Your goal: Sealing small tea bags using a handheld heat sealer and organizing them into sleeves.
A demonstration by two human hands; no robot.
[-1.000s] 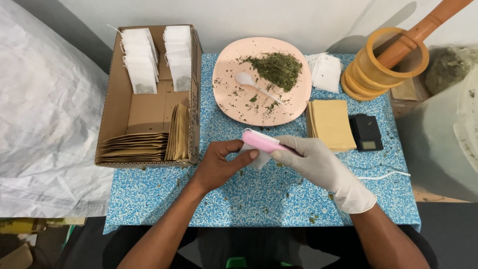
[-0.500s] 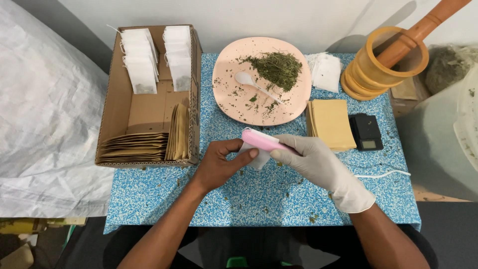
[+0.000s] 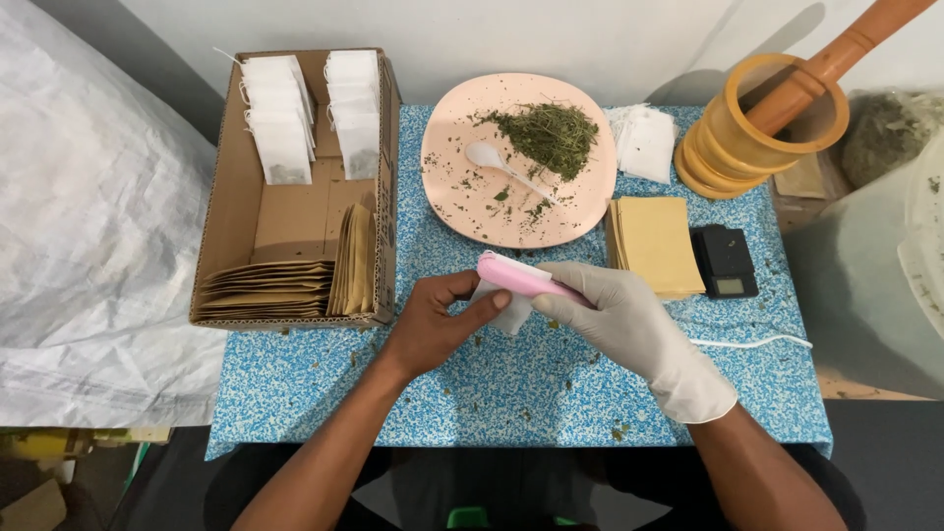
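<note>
Hands meet at the middle of the blue speckled counter (image 3: 511,393). One bare left hand (image 3: 433,329) pinches a small white sachet (image 3: 503,307) between thumb and fingers, while one gloved right hand (image 3: 615,315) is curled around a pink handheld tool (image 3: 521,275) laid across the sachet's top edge. Both forearms reach in from below, wrists angled toward each other. Behind them sits one pink plate (image 3: 462,197) with a heap of dried green herb (image 3: 546,133) and one white spoon (image 3: 492,157). One cardboard box (image 3: 221,226) on the left holds two rows of white sachets and brown envelopes. One stack of tan envelopes (image 3: 654,241) lies beside one small black scale (image 3: 726,261).
</note>
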